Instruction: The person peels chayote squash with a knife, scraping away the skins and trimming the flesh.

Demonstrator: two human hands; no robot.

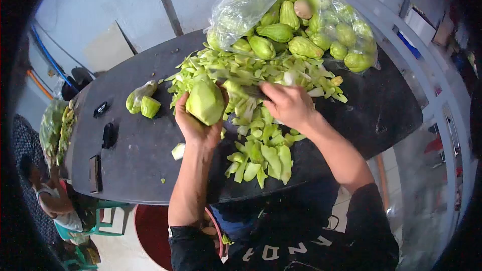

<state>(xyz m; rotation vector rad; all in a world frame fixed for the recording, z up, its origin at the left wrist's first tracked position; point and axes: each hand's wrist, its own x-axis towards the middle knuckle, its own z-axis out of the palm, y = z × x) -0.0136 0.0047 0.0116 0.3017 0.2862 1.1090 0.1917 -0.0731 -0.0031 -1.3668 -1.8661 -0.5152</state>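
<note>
My left hand (pixel 193 129) is wrapped round a pale green, mostly peeled chayote (pixel 206 103), held above the dark table (pixel 135 158). To its right, my right hand (pixel 291 105) is closed on the dark handle of a knife (pixel 235 78). Its blade is smeared by motion and lies close to the chayote's upper right side. Beneath and beyond both hands spreads a heap of green peelings (pixel 191 73), and a smaller pile of peelings (pixel 263 158) reaches the table's near edge. Two chayote pieces (pixel 145 101) sit left of my left hand.
A clear plastic bag (pixel 241 12) of unpeeled chayotes lies open at the back. Several small black items (pixel 108 135) rest on the table's left. Below the near edge stands a red tub (pixel 150 236). Another person (pixel 57 203) sits at far left. A metal frame (pixel 444 100) borders the right.
</note>
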